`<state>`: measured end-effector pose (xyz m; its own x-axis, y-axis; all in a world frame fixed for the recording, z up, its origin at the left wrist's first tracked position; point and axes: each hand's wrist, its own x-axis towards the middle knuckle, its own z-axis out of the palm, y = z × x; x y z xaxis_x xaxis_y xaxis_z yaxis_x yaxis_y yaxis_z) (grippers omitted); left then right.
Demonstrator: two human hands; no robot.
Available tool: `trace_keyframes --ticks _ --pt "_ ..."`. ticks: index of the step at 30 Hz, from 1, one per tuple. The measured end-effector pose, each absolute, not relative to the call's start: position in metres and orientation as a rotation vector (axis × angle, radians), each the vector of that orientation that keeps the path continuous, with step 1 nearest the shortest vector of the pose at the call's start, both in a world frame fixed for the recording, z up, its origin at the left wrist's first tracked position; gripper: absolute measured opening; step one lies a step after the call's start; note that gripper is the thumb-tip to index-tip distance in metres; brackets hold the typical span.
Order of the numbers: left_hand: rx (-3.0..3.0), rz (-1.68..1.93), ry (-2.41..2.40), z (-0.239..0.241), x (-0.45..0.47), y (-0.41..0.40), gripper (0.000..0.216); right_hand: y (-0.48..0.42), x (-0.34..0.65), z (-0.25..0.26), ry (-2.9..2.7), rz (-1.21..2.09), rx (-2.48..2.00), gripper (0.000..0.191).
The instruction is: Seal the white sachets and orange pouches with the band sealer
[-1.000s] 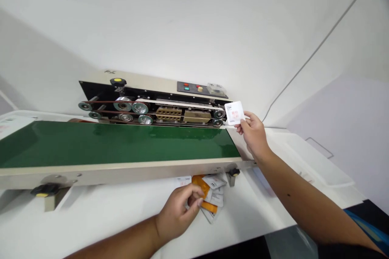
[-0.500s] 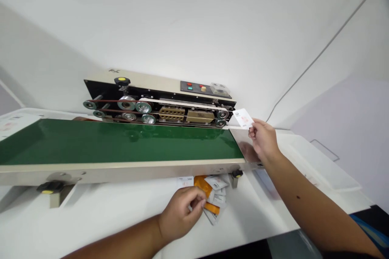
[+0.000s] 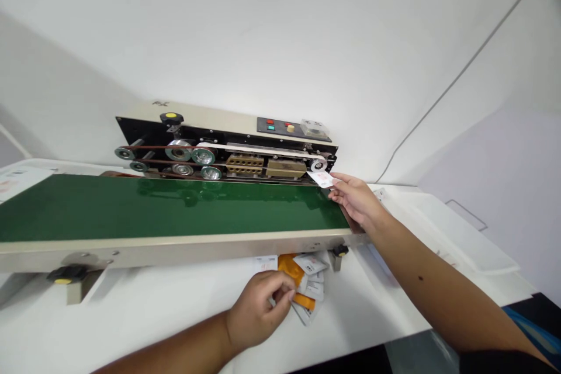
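Just below the green conveyor belt (image 3: pixel 175 207), our L hand (image 3: pixel 258 310) curls at the sachet pile (image 3: pixel 307 286) on the counter (image 3: pixel 131 315), grip unclear; at the belt's R end, our R hand (image 3: pixel 357 198) pinches a white sachet (image 3: pixel 321 179) just by the end roller (image 3: pixel 318 165).

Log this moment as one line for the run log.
right hand: holds white sachet beside end roller of band sealer | left hand: at sachet pile, grip unclear
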<state>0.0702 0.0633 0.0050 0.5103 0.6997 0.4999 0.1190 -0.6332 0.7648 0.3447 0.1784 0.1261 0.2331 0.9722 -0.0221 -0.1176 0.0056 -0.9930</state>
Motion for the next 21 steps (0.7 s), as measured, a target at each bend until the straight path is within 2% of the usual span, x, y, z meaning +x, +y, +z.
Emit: trace_keyframes --ticks 2,4,8,11,13,17,19,21 --pt "2.085 1.089 0.667 0.004 0.07 0.062 0.014 0.176 0.341 0.128 -1.067 1.029 -1.297 0.055" --pt "2.093 1.083 0.657 0.002 0.07 0.062 0.014 0.166 0.338 0.129 -1.199 0.813 -1.365 0.058" --pt "2.111 1.085 0.673 0.002 0.072 0.062 0.013 0.122 0.332 0.116 -1.388 0.23 -1.312 0.032" --pt "2.154 1.001 0.742 0.002 0.074 0.066 0.01 0.085 0.323 0.092 -1.725 0.001 -1.098 0.021" --pt "2.214 0.871 0.781 -0.001 0.074 0.069 0.024 0.071 0.315 0.073 -1.994 -0.056 -0.891 0.027" --pt "2.417 0.555 0.805 -0.011 0.072 0.072 0.076 0.068 0.305 0.041 -2.207 -0.051 -0.796 0.026" --pt "2.47 0.485 0.778 -0.014 0.07 0.072 0.08 0.072 0.305 0.031 -2.256 -0.042 -0.809 0.021" --pt "2.456 0.506 0.788 -0.014 0.07 0.073 0.073 0.075 0.305 0.025 -2.3 -0.034 -0.788 0.019"
